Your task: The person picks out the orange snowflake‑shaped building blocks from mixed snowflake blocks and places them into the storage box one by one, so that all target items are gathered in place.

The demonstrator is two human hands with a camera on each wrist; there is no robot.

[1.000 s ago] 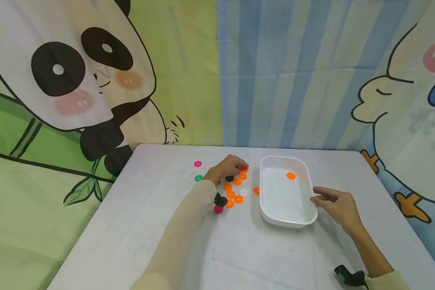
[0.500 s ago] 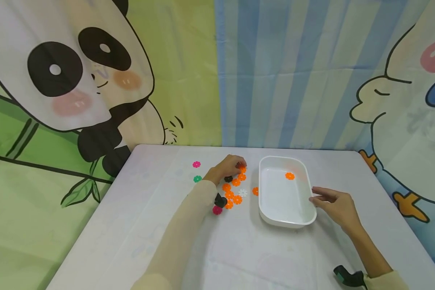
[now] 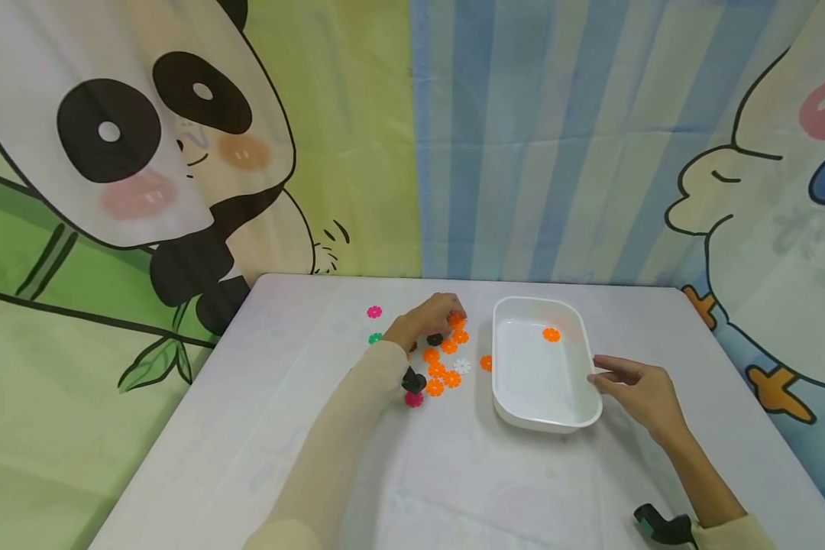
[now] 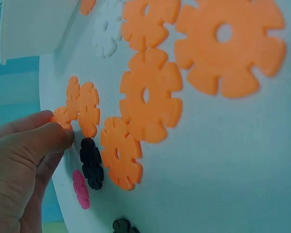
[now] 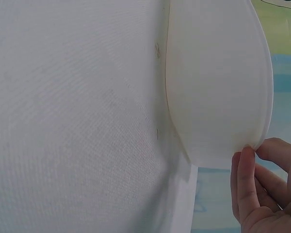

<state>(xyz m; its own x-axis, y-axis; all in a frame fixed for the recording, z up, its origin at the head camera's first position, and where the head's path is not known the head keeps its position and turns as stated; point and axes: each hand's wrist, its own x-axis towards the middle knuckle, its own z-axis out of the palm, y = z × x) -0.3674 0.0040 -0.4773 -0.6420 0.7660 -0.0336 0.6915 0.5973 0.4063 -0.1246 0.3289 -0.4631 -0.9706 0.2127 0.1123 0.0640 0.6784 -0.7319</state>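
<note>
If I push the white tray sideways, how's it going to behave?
The white tray will probably slide rather than tip, being broad and low. Its walls look thin, so it's likely light, and the right hand at its rim may well steady it. The single orange disc inside seems loose and flat, so it might skid but hardly roll.

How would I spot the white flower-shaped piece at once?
On the table, find the white tray. In the head view, look left of it, past the lone orange piece beside its wall, to a loose cluster of orange pieces. At that cluster's right edge lies the white flower-shaped piece, set apart from its orange neighbours by its colour.
</note>
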